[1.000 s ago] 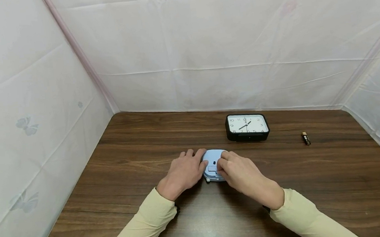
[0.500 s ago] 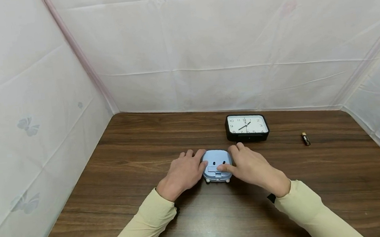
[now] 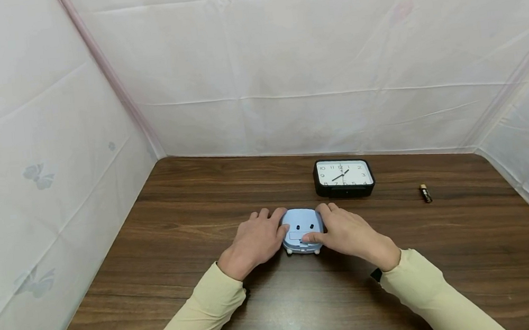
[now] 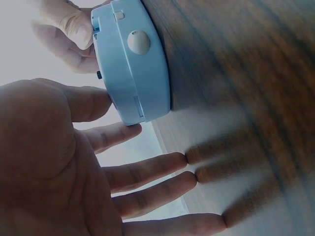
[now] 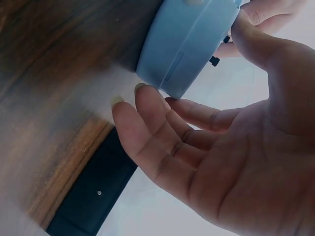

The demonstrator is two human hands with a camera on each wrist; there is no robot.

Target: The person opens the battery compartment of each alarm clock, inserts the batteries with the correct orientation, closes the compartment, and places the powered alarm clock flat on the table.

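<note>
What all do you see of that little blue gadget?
The blue gadget is a rounded, squarish, plastic-looking case, seamed along its side. Two black knobs and a rectangular panel face up; two round white feet stick out at the near edge. It lies flat on the table. The left hand and the right hand touch it from opposite sides, the right thumb on top.

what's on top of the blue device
Two black knobs and a panel show. The thumb of the right hand covers part of the panel; what's beneath the thumb can't be seen.
</note>
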